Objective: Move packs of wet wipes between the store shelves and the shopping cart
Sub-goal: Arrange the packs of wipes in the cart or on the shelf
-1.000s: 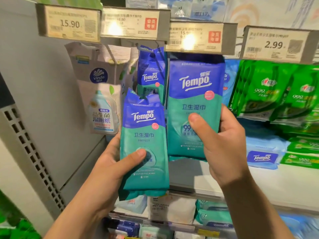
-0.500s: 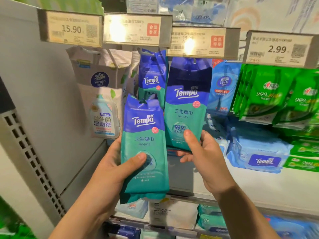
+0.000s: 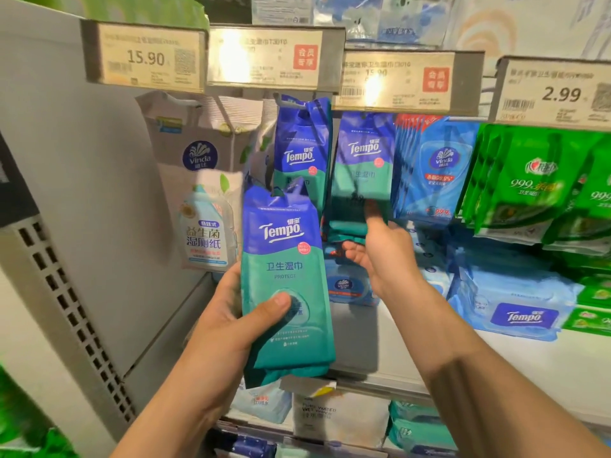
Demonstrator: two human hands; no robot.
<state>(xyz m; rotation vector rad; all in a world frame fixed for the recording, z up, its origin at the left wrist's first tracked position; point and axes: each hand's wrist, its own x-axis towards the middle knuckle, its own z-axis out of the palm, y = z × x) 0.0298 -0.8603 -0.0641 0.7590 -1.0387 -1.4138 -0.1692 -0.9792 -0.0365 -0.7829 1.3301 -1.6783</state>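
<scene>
My left hand (image 3: pixel 224 325) grips a blue-and-teal Tempo wet wipes pack (image 3: pixel 284 259) upright in front of the shelf, thumb across its front. My right hand (image 3: pixel 386 256) reaches further in and pinches the lower end of a second Tempo pack (image 3: pixel 362 160), thumb on its front and fingers under it. That pack hangs beneath the price rail, and motion blur smears its lower part. A third Tempo pack (image 3: pixel 301 150) hangs on the peg to its left. The shopping cart is out of view.
White Vinda packs (image 3: pixel 201 193) hang at left, blue Vinda packs (image 3: pixel 436 170) and green packs (image 3: pixel 535 193) at right. Flat Tempo packs (image 3: pixel 515 309) lie on the white shelf (image 3: pixel 545 365). A grey perforated side panel (image 3: pixel 82 259) bounds the left.
My right hand has carried its Tempo pack away from me, up and back under the price rail among the hanging packs. My left hand has kept its pack almost still.
</scene>
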